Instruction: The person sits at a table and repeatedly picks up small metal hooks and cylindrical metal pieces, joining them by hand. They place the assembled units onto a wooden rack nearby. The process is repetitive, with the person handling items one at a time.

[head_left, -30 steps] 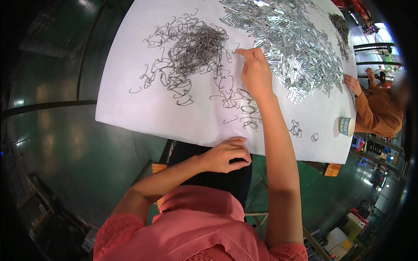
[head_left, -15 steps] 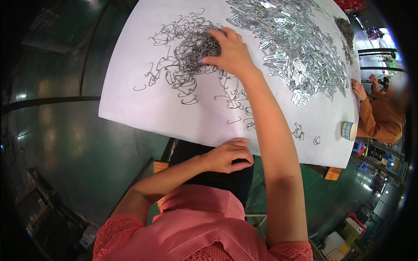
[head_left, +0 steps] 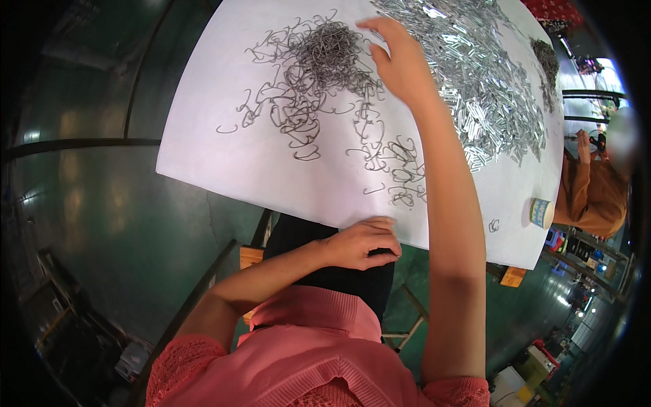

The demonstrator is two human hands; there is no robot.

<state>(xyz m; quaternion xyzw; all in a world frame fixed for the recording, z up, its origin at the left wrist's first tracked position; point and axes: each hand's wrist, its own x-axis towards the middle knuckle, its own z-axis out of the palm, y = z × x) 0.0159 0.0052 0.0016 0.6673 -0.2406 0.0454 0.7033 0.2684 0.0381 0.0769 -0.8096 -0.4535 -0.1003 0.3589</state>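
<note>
1. Hooks (head_left: 332,57) heaped on wht table (head_left: 203,146), just L of R hand (head_left: 405,68).
2. R hand: released, thumb & index apart.
3. L hand (head_left: 366,244): curled, near edge; grip I can't tell.

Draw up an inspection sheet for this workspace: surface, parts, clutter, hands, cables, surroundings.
Surface: white tabletop
Parts: dark wire hooks piled left of shiny metal clips; more hooks strewn toward the near edge
Clutter: cup near the right edge
Right hand: open, between hooks and clips, nothing visible in its grasp
Left hand: loosely curled at the near edge; contents hidden
Cables: nothing seen on the tabletop
Surroundings: another person's brown sleeve at right, green floor
</note>
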